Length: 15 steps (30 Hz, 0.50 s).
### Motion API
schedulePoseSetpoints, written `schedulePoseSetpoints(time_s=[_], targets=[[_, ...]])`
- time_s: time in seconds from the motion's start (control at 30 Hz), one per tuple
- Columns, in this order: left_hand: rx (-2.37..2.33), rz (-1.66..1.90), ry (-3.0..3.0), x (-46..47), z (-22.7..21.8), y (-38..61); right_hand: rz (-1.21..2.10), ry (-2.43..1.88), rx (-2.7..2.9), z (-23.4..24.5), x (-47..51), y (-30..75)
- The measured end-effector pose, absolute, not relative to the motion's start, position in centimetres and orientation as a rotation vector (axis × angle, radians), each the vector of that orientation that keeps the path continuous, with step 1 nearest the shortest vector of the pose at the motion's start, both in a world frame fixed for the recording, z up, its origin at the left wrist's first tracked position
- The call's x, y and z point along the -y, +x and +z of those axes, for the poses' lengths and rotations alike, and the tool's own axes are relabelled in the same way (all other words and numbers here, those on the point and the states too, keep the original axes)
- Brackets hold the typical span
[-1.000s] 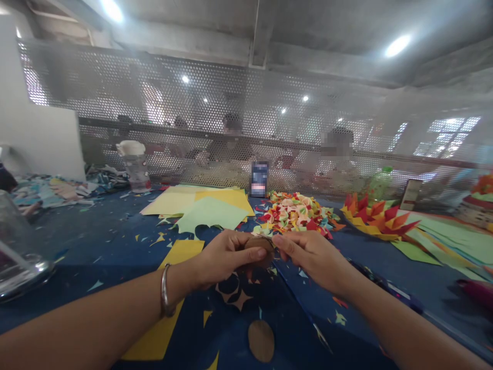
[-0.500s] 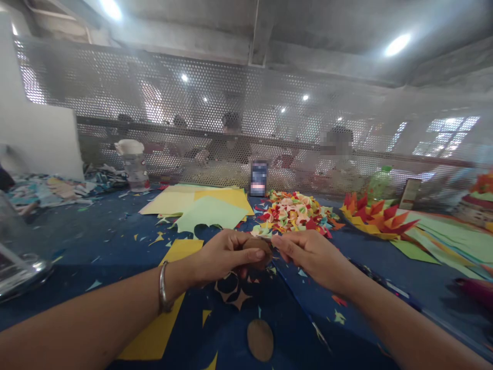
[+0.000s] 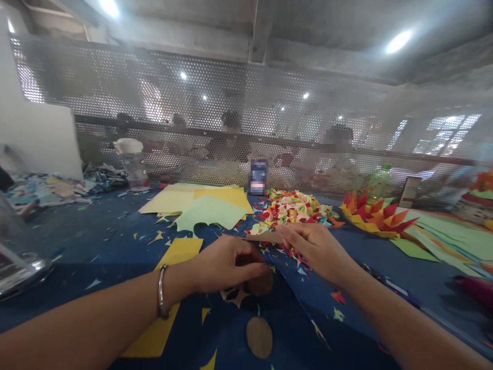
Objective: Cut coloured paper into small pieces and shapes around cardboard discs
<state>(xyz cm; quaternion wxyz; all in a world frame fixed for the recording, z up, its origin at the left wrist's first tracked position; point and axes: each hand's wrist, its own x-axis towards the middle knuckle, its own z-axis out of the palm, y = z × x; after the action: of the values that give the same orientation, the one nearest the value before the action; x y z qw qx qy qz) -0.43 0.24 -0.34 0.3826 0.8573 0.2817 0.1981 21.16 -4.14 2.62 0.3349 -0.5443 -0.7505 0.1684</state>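
Observation:
My left hand (image 3: 234,264), with a silver bangle at the wrist, is curled over a brown round piece (image 3: 260,282) low above the dark blue table, its thumb and fingers closed on the edge. Between the thumb and fingers of my right hand (image 3: 304,244) is a thin brown strip (image 3: 264,237), pointing left above the left hand. A second brown oval piece (image 3: 259,336) lies flat nearer to me. Partly under my left hand is a brown paper scrap (image 3: 235,297) with rounded cut-outs. One long yellow paper strip (image 3: 154,329) runs beneath my left forearm.
Yellow and green paper sheets (image 3: 215,213) lie ahead, beside a heap of small coloured paper pieces (image 3: 298,208). A phone (image 3: 258,177) stands against the perforated screen (image 3: 162,103). Folded orange-red paper (image 3: 379,216) sits right. A thin pointed tool (image 3: 319,333) lies at front.
My hands have moved apart from around the brown round piece. The left has lowered with it; the right now shows a brown strip in its fingers.

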Motion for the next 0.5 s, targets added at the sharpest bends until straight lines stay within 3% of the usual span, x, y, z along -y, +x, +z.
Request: schedulePoseSetpoints(time_s=[0.3, 0.5], targets=[[-1.019, 1.4, 2.645, -1.4, 0.0, -0.7, 0.417, -1.434, 1.917, 2.4, 4.1, 21.4], [-0.998, 1.098, 2.383, -2.5, -1.0, -0.7, 0.387, -1.464, 2.011, 2.3, 4.2, 21.1]])
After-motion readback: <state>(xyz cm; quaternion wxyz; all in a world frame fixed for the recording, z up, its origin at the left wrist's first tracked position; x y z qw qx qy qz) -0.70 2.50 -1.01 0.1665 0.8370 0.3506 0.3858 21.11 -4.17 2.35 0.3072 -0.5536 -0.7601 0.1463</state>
